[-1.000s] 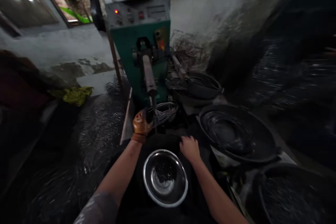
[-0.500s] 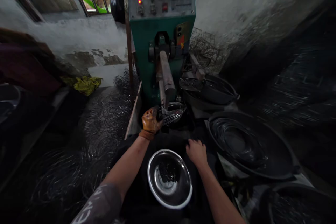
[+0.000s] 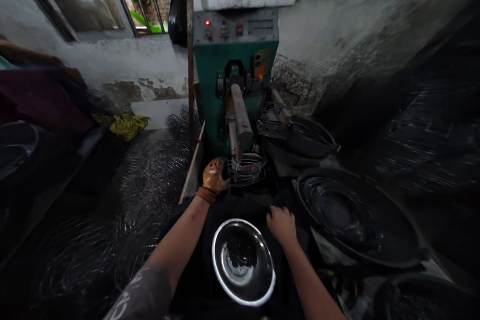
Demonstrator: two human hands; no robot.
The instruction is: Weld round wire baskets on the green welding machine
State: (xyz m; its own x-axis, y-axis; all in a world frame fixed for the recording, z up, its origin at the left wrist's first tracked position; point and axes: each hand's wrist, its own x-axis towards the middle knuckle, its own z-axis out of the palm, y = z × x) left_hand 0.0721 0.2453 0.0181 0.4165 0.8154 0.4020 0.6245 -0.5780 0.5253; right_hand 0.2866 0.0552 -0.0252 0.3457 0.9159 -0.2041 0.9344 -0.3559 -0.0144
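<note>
Head cam looks down at a cramped workbench. Left hand [image 3: 214, 175], in an orange-brown glove, is closed around a wire frame piece [image 3: 245, 170] and holds it right under the tip of the metal arm [image 3: 240, 117] sticking out of the green machine [image 3: 236, 60]. Right hand [image 3: 281, 224] is bare, fingers loosely curled, resting on the dark cloth just right of the steel bowl [image 3: 243, 262]; can't tell if it's got anything in it. The bowl sits near, between both forearms, with a dark clump of small bits inside. Big black basins [image 3: 356, 220] sit off to the right, loose wire coils [image 3: 150, 180] pile up on the left.
</note>
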